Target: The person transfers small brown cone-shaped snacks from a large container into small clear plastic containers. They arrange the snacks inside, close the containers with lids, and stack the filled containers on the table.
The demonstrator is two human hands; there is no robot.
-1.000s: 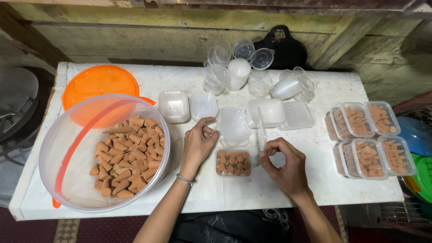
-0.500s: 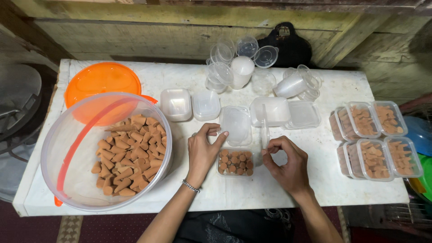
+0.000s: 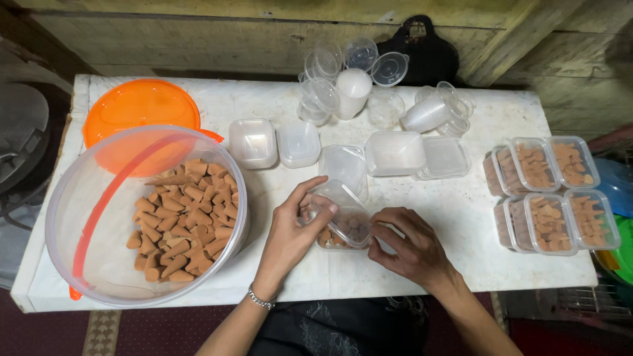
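Note:
My left hand (image 3: 290, 231) holds a clear plastic lid (image 3: 343, 211) tilted over a small clear container (image 3: 336, 236) of brown cones at the table's front middle. My right hand (image 3: 409, 247) touches the lid's right edge and the container's right side. A bracelet sits on my left wrist. To the left stands a large clear bucket (image 3: 79, 217) with an orange handle, partly filled with brown cones (image 3: 184, 217).
An orange lid (image 3: 142, 118) lies behind the bucket. Empty small containers and lids (image 3: 395, 151) sit mid-table, round clear cups (image 3: 349, 72) at the back. Several filled, lidded containers (image 3: 550, 191) are stacked at right. A black bag (image 3: 422, 46) leans behind the white table (image 3: 475, 224).
My left hand picked a clear lid from the pile behind and brought it down over the filled container. My right hand moved in to meet the lid's edge.

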